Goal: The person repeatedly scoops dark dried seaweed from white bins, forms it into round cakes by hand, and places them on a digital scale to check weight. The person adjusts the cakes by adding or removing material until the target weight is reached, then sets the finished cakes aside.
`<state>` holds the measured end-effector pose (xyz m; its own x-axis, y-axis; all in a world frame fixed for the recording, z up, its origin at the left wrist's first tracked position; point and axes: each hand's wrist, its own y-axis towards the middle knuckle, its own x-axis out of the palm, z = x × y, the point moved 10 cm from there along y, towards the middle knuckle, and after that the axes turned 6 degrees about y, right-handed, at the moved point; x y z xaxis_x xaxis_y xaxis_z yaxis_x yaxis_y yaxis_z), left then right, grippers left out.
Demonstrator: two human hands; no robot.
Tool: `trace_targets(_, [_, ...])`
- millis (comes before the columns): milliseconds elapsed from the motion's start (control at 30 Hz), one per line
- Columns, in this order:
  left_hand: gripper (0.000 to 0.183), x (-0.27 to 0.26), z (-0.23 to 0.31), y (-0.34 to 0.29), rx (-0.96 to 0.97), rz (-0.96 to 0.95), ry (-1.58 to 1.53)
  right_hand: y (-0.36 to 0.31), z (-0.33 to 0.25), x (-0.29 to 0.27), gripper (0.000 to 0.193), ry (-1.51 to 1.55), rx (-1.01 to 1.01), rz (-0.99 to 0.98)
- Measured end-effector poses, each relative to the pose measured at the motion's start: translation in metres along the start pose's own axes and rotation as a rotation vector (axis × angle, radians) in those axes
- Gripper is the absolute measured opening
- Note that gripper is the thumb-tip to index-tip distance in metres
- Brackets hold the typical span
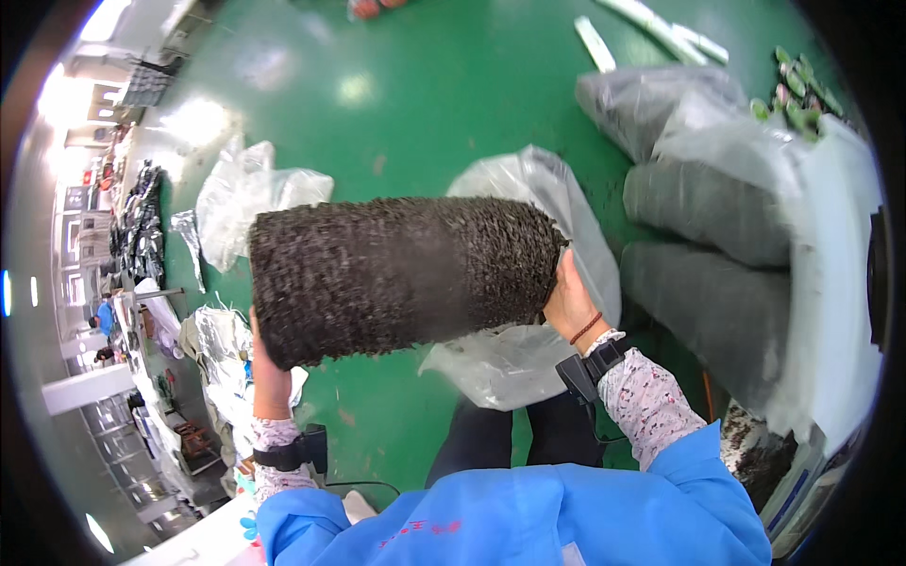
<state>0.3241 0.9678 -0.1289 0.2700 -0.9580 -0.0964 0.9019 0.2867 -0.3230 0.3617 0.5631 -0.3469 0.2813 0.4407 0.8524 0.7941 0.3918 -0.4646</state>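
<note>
Between my two hands I hold a thick dark roll [401,274] with a shaggy, fibrous surface, like a rolled-up mat. It lies sideways in the air in front of me. My left hand [271,377] grips its left end, with the fingers mostly hidden by the roll. At the right end my right hand [569,297] presses against the edge, thumb upward and the other fingers hidden. Below and behind the roll, a crumpled clear plastic bag [514,373] rests on the green floor.
On the right, several dark rolls in clear plastic [703,274] are stacked. Another plastic bag [241,193] lies on the floor at left. White strips [651,28] and green leafy pieces [797,90] lie at far right. Cluttered tables and shelves [142,406] line the left side.
</note>
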Motion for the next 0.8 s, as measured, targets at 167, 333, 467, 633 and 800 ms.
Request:
trace_targets(167, [0.06,-0.055,0.171,-0.129,0.332,-0.061,-0.402,-0.103,-0.083,0.195,0.062,0.022,-0.087,-0.241])
trace_targets(333, [0.059,-0.028,0.211,-0.158,0.302,-0.153,-0.511,-0.177,-0.129,0.246,0.04,-0.278,-0.226,-0.185])
trace_targets(467, [0.058,0.041,0.191,-0.129,0.153,-0.406,-0.555,-0.329,-0.201,0.293,0.044,-0.572,-0.659,-0.203])
trace_targets(633, [0.057,0.135,0.122,-0.144,-0.219,-0.549,-0.506,-0.451,-0.187,0.158,0.046,-0.305,-0.657,0.07])
trace_targets(800, [0.054,0.199,0.143,-0.191,-0.067,-1.044,-0.575,-0.592,-0.129,0.194,0.052,-0.414,-0.853,0.069])
